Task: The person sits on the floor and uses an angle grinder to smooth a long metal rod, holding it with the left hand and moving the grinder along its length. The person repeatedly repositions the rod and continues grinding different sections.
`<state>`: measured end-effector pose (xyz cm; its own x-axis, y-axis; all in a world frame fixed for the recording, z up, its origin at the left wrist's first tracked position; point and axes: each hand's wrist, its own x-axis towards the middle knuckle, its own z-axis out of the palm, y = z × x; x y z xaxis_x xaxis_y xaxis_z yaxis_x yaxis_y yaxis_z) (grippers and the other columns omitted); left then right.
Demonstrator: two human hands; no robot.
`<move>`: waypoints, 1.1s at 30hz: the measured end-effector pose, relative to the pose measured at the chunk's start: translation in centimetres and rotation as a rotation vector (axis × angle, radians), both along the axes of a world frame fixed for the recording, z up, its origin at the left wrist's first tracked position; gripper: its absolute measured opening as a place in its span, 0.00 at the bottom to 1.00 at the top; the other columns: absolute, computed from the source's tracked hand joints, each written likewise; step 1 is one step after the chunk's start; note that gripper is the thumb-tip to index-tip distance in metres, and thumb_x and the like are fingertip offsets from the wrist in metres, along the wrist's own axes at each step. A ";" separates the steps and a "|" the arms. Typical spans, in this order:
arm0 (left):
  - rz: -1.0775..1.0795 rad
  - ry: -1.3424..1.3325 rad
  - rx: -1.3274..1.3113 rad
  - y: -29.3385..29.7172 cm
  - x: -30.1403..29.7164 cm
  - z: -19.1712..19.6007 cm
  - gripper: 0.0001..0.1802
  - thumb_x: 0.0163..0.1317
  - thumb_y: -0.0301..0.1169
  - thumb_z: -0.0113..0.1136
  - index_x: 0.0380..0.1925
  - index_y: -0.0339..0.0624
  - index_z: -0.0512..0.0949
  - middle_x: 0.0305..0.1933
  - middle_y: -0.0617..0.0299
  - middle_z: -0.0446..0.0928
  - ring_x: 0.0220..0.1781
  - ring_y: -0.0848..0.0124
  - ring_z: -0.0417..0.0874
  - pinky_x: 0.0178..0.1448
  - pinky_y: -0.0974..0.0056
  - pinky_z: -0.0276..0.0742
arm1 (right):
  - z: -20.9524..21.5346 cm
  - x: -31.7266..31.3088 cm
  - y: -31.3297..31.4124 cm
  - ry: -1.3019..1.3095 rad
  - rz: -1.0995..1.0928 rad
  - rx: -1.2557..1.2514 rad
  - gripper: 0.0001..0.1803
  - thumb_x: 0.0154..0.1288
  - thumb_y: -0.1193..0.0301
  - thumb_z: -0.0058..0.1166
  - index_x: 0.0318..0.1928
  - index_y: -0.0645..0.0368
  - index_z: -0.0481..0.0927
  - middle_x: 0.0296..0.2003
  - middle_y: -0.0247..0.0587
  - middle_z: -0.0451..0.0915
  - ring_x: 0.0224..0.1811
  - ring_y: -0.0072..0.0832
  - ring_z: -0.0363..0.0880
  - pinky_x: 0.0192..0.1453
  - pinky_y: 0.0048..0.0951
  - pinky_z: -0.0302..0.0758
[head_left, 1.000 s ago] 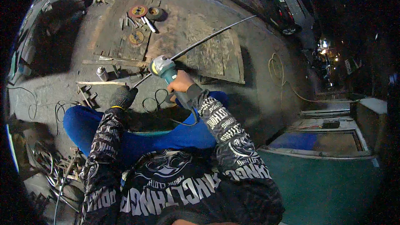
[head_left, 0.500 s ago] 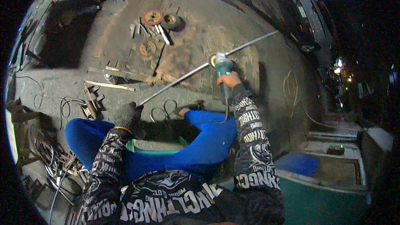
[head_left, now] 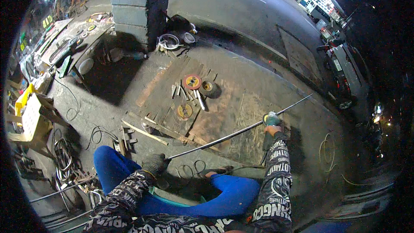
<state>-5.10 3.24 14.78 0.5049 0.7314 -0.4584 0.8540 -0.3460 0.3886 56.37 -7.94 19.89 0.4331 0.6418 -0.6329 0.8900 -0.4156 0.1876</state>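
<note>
My left hand [head_left: 154, 163], in a dark work glove, grips the near end of a long thin metal rod [head_left: 224, 136]. The rod runs up and to the right over the concrete ground. My right hand [head_left: 272, 130] holds a green angle grinder [head_left: 271, 120] against the rod, far along its length. My arm is stretched out, in a black sleeve with white print. My knees in blue trousers [head_left: 113, 169] are bent below the rod.
Several grinding discs [head_left: 192, 82] and short metal pieces lie on a flat board [head_left: 168, 97] ahead. A concrete block [head_left: 139, 4] stands beyond. Cables and scrap metal [head_left: 64, 164] pile at the left, a table with tools [head_left: 69, 43] at upper left, a parked vehicle [head_left: 345, 71] at right.
My right hand with the grinder has slid farther out along the rod, away from my body. The view has tilted upward, showing more ground and the street.
</note>
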 end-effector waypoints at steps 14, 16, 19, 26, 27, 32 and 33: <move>0.003 -0.039 0.017 -1.8 -3.0 -0.6 0.27 0.62 0.55 0.48 0.39 0.44 0.81 0.41 0.48 0.81 0.45 0.49 0.81 0.47 0.48 0.76 | 1.4 -20.7 -1.2 0.103 -0.051 0.147 0.22 0.50 0.53 0.57 0.45 0.46 0.83 0.43 0.53 0.81 0.46 0.45 0.81 0.53 0.42 0.75; 0.017 -0.058 0.023 -2.2 -3.6 -0.8 0.27 0.62 0.55 0.48 0.40 0.44 0.81 0.41 0.48 0.81 0.46 0.49 0.81 0.48 0.47 0.76 | 2.9 -24.8 -1.9 0.140 -0.160 0.220 0.24 0.48 0.52 0.59 0.44 0.50 0.83 0.42 0.55 0.81 0.45 0.45 0.81 0.54 0.42 0.75; -0.034 -0.093 0.020 -2.2 -3.7 -0.9 0.25 0.62 0.53 0.49 0.42 0.44 0.79 0.42 0.47 0.80 0.46 0.47 0.81 0.49 0.45 0.75 | 3.9 -31.3 -2.3 0.211 -0.394 0.364 0.28 0.42 0.51 0.63 0.40 0.60 0.84 0.39 0.56 0.82 0.45 0.42 0.82 0.53 0.39 0.76; -0.043 -0.165 0.087 -2.3 -4.5 -2.4 0.23 0.62 0.51 0.51 0.36 0.41 0.80 0.38 0.46 0.80 0.42 0.47 0.81 0.46 0.47 0.75 | 3.2 -42.4 -2.1 0.189 -0.478 0.515 0.32 0.30 0.59 0.71 0.35 0.73 0.82 0.40 0.61 0.81 0.44 0.47 0.82 0.48 0.37 0.79; -0.014 -0.168 0.104 -2.3 -4.8 -2.8 0.23 0.62 0.51 0.52 0.36 0.41 0.80 0.38 0.45 0.80 0.41 0.47 0.81 0.45 0.47 0.75 | 2.9 -43.4 -1.9 0.207 -0.440 0.493 0.33 0.29 0.60 0.71 0.37 0.72 0.81 0.40 0.61 0.81 0.44 0.48 0.82 0.48 0.39 0.79; -0.037 -0.378 -0.059 -1.1 -3.8 -4.0 0.24 0.61 0.51 0.51 0.34 0.38 0.80 0.36 0.41 0.80 0.38 0.46 0.81 0.40 0.47 0.75 | 1.6 -43.7 -1.9 0.247 -0.453 0.505 0.37 0.28 0.61 0.72 0.44 0.67 0.79 0.42 0.59 0.80 0.48 0.46 0.80 0.51 0.39 0.77; -0.054 -0.279 -0.028 -0.8 -4.1 -3.6 0.24 0.62 0.51 0.51 0.34 0.38 0.80 0.35 0.41 0.80 0.37 0.46 0.81 0.39 0.46 0.75 | 1.5 -43.2 -1.4 0.288 -0.415 0.402 0.34 0.29 0.62 0.71 0.43 0.65 0.80 0.41 0.56 0.81 0.46 0.43 0.81 0.50 0.38 0.77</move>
